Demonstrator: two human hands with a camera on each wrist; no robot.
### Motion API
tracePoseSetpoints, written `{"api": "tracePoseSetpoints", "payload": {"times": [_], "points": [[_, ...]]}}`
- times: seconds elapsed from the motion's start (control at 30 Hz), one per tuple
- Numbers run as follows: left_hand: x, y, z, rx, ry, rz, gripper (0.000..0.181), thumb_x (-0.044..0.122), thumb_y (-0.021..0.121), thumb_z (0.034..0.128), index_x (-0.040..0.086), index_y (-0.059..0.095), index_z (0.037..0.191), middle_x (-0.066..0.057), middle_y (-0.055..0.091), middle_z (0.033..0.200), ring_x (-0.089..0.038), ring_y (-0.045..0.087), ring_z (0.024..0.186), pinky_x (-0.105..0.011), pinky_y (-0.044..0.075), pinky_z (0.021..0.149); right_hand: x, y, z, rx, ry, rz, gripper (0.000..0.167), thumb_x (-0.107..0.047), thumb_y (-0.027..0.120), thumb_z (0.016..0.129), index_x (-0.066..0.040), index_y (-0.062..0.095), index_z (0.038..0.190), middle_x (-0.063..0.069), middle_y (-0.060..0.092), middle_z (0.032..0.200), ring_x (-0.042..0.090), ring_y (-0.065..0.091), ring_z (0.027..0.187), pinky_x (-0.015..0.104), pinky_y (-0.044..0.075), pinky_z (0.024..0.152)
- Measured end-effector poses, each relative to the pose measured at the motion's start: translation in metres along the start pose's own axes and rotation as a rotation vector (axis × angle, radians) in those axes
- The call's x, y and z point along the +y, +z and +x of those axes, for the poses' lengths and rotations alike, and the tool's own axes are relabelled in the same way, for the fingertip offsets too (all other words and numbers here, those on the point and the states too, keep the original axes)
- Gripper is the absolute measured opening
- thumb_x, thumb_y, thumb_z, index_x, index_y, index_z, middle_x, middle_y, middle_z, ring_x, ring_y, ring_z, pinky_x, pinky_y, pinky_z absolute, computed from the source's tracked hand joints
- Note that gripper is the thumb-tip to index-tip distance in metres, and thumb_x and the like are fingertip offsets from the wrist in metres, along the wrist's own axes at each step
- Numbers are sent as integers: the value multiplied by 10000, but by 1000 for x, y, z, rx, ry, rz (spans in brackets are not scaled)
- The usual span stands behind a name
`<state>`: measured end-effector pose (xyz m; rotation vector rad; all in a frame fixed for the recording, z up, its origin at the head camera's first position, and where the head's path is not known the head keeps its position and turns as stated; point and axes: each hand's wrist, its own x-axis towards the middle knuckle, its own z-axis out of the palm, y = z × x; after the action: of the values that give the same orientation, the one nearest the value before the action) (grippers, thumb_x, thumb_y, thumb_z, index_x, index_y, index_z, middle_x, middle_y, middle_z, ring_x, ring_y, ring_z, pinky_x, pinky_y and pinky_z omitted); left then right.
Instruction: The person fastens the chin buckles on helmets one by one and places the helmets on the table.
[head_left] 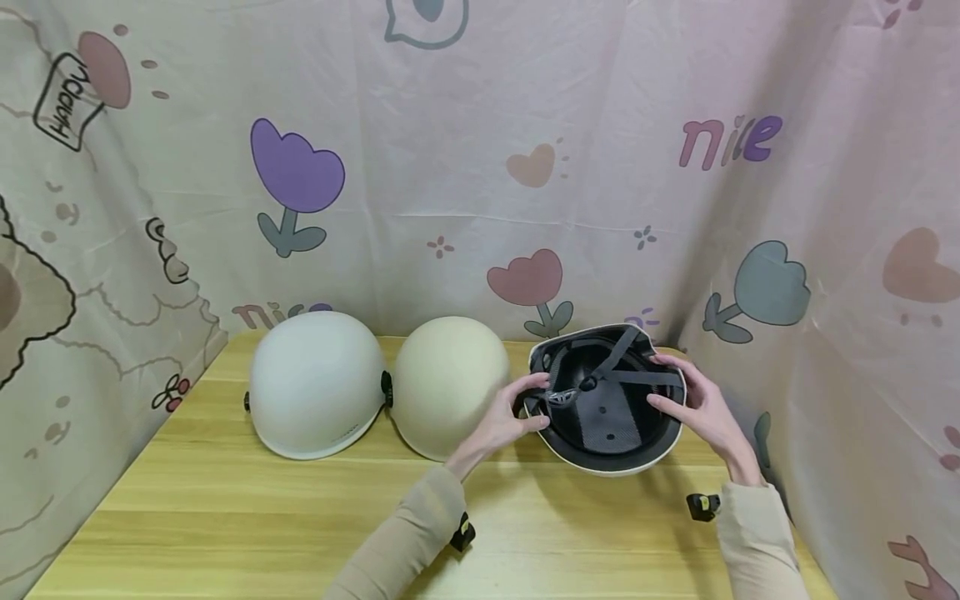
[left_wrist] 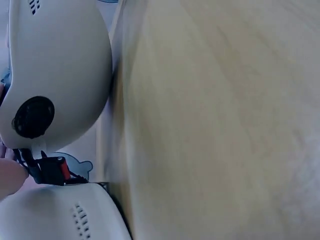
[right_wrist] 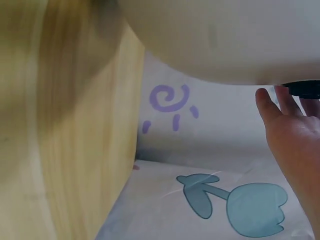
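A white helmet (head_left: 604,463) is tipped so that its black padded inside faces me, with grey straps crossing the opening. My left hand (head_left: 504,414) grips its left rim, near a strap and buckle. On the opposite rim my right hand (head_left: 701,408) holds it, thumb at the inner edge. The left wrist view shows the helmet's shell (left_wrist: 60,65) with a round black knob (left_wrist: 34,117), a black buckle (left_wrist: 52,170) with a red part, and a bit of my left hand (left_wrist: 11,177). In the right wrist view, my right hand (right_wrist: 295,132) is beside a black part under the shell (right_wrist: 230,40).
Left of the held helmet, a cream helmet (head_left: 448,387) and a white helmet (head_left: 315,387) sit dome up, side by side, on the wooden table (head_left: 247,525). A printed cloth (head_left: 420,150) hangs behind the table and along both sides.
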<state>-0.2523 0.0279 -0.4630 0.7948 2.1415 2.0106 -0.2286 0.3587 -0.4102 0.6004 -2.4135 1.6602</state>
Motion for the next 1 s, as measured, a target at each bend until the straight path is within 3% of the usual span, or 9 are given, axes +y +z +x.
{"api": "tracePoseSetpoints", "payload": {"times": [0.17,0.4,0.53,0.77,1.0], "points": [[7,-1,0,35,44,-13,643,-67,706,834,-9,495,1438,-230,569,1410,-329,431,1422,-511,200,1261,8,-2,-5,-63,5,1,612,27,615,962,35,349,1514,113,383,1566,-74,505,1282,78,472,966],[13,-5,1,91,110,-8,629,-103,686,833,-19,504,1429,-270,564,1390,-343,436,1411,-484,193,1258,22,-1,-7,-152,-49,127,627,115,570,948,120,290,1508,39,422,1567,-54,533,1274,105,502,947],[17,-7,1,96,125,-17,638,-128,662,837,-17,490,1442,-275,549,1392,-339,434,1400,-462,208,1250,27,2,-7,-147,-62,86,628,106,596,935,135,315,1496,29,442,1566,-57,445,1368,68,428,1020],[19,-10,1,101,130,-22,646,-123,664,839,11,495,1448,-276,539,1404,-325,426,1405,-446,212,1245,28,3,-7,-149,-42,61,640,82,605,940,116,315,1509,140,381,1606,-61,339,1446,36,339,1079],[20,-13,3,131,125,4,640,-103,695,831,7,511,1434,-240,556,1411,-329,430,1411,-487,210,1253,30,2,-9,-164,32,56,674,58,623,938,67,311,1535,252,223,1648,-159,226,1436,-6,265,1088]]}}
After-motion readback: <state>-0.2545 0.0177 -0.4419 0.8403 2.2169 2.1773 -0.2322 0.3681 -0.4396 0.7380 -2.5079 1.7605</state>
